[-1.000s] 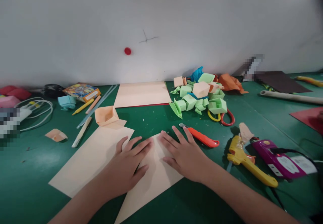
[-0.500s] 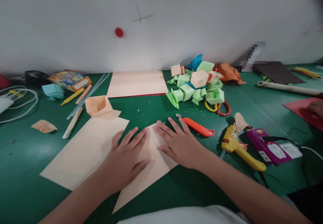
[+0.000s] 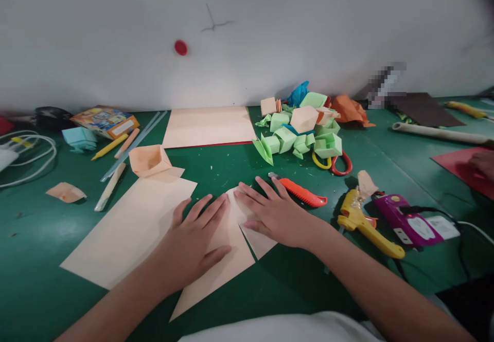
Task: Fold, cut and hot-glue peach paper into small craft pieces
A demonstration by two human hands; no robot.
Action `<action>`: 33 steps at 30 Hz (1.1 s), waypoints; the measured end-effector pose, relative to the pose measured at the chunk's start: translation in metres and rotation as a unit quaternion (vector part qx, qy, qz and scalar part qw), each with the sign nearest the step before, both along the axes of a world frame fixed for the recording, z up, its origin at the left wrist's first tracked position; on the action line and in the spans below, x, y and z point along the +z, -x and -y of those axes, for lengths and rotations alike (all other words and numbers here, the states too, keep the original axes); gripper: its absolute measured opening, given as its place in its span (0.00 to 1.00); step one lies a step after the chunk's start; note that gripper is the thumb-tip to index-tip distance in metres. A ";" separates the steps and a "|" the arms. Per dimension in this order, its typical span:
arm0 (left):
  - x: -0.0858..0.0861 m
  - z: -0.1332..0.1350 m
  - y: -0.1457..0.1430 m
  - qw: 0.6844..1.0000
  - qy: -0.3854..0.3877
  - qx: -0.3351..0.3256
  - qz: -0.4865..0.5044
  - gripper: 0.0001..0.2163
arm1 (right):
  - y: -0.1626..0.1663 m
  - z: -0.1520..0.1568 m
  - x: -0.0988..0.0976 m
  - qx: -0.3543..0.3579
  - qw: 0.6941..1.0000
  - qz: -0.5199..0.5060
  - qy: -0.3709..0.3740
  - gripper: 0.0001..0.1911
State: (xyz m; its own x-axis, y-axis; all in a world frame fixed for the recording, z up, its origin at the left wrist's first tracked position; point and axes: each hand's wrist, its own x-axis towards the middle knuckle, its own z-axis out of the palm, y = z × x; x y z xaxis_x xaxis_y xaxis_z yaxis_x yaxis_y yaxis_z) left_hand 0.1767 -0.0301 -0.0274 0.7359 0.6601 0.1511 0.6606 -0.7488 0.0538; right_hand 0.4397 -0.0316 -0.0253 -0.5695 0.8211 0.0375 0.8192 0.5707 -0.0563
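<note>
Peach sheets [image 3: 227, 270]: paper, matt, smooth. Green folded pieces [image 3: 285, 140]: matt paper, creased. Orange wad [image 3: 349, 110]: crumpled, paper-like. Cutter handle [image 3: 304, 193]: plastic, ribbed. Glue gun [image 3: 370, 231]: smooth yellow plastic. Tabletop [image 3: 293, 295]: smooth, faint sheen to my eye, white-specked.

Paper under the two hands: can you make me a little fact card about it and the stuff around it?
Left hand: palm down on the peach paper
Right hand: palm down on the paper too
Gap in paper: starts at the near edge; can't tell if it goes right through
Just past right hand: red cutter
On the right: yellow glue gun
On the left: another peach sheet
</note>
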 end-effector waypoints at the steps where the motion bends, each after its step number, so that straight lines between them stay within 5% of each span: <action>1: 0.000 0.000 0.000 1.000 0.000 0.001 0.000 0.33 | 0.000 0.000 0.000 0.000 1.000 0.002 0.004 0.35; 33: 0.006 0.004 -0.004 0.999 -0.035 0.018 -0.004 0.28 | -0.004 0.004 -0.002 -0.006 1.000 0.007 -0.002 0.36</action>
State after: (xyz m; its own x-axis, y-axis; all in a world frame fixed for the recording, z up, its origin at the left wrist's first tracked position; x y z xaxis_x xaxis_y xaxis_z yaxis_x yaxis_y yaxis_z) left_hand 0.1811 -0.0340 -0.0210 0.7132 0.6743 0.1915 0.6875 -0.7262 -0.0037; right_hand 0.4438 -0.0354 -0.0277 -0.5603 0.8277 0.0330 0.8265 0.5612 -0.0430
